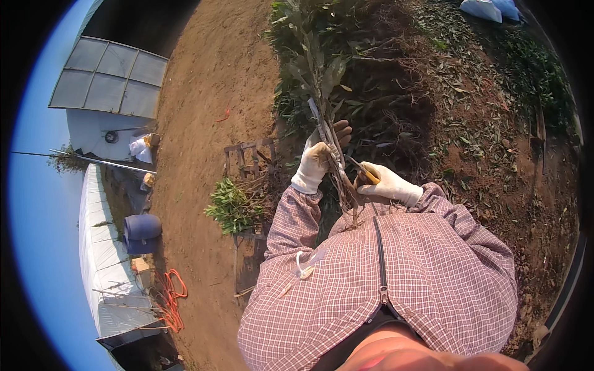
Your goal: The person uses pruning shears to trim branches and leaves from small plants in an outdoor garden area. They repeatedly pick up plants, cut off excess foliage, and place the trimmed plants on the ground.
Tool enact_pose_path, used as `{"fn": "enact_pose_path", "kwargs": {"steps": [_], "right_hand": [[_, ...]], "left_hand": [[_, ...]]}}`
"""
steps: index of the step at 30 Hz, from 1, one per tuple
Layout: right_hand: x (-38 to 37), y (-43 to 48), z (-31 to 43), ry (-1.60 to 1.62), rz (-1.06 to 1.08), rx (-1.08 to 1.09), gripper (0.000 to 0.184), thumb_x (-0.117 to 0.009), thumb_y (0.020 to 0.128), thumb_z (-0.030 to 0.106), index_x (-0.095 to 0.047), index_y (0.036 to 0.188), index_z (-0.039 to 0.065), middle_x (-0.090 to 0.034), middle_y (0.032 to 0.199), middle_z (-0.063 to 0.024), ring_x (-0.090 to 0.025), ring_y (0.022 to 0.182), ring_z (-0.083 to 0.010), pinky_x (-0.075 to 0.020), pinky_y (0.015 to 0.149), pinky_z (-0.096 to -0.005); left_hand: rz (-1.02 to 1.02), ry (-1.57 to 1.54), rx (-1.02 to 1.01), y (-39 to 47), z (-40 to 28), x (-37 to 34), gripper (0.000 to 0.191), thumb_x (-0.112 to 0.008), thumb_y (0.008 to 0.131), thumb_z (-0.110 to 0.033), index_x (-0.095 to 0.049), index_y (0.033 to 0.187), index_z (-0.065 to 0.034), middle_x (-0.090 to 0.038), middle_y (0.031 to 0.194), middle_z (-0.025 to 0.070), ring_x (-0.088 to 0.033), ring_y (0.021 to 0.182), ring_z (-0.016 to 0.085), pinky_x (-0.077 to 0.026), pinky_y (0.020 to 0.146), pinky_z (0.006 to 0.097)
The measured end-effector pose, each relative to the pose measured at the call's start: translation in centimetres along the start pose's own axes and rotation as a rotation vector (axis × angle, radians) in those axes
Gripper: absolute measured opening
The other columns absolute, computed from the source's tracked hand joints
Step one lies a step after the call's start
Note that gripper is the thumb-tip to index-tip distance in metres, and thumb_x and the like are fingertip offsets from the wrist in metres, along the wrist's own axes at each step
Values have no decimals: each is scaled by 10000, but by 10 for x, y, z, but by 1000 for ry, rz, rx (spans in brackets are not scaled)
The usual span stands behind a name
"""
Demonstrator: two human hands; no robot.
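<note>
My left hand (320,155), in a pale work glove, is closed around a bundle of leafy woody saplings (332,139), whose bare roots hang towards my jacket. Leaves at the bundle's far end point away from me. Gloved as well, my right hand (385,182) grips a tool with a yellow handle (370,175), its thin metal end close to the stems. The exact kind of tool cannot be told. Beyond both hands lies a large pile of cut or uprooted leafy plants (371,92), with tangled roots along its right side.
To the left stands a wooden crate or frame (250,153) beside a smaller bunch of green plants (234,206). Farther left are blue barrels (141,234), an orange hose (171,301) and a white plastic-covered structure (97,241). Leaf litter (468,125) covers soil at right.
</note>
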State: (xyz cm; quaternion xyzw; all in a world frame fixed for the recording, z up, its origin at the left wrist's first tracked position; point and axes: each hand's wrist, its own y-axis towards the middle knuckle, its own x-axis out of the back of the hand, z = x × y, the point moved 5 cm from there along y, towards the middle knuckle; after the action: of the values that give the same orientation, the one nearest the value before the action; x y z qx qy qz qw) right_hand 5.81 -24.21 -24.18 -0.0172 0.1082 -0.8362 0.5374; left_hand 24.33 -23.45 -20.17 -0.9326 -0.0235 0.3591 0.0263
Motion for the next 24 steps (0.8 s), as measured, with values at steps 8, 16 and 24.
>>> {"fn": "enact_pose_path", "kwargs": {"steps": [8, 16, 24], "right_hand": [[0, -15, 0, 18, -172, 6, 406, -785, 816, 173, -574, 1134, 34, -664, 1058, -89, -607, 995, -161, -475, 945, -322], [-4, -15, -6, -79, -351, -68, 513, -836, 748, 273, -606, 1111, -6, -671, 1009, -125, -619, 938, -208, -482, 899, -342], [27, -27, -1, 91, -269, 29, 453, -818, 793, 186, -588, 1156, 42, -619, 1042, -26, -547, 969, -130, -445, 931, -292]], "left_hand": [[-73, 8, 128, -4, 25, 16, 558, -526, 899, 22, -417, 1445, -9, -517, 1410, 244, -590, 1237, 345, -518, 1046, 444], [-247, 707, 69, 8, 23, 29, 320, -618, 957, -59, -546, 1265, -8, -691, 1002, 74, -646, 800, 117, -528, 706, 257], [-224, 378, 336, 10, 18, 29, 286, -656, 983, -246, -623, 1203, -66, -657, 945, 44, -575, 670, 51, -412, 508, 172]]}}
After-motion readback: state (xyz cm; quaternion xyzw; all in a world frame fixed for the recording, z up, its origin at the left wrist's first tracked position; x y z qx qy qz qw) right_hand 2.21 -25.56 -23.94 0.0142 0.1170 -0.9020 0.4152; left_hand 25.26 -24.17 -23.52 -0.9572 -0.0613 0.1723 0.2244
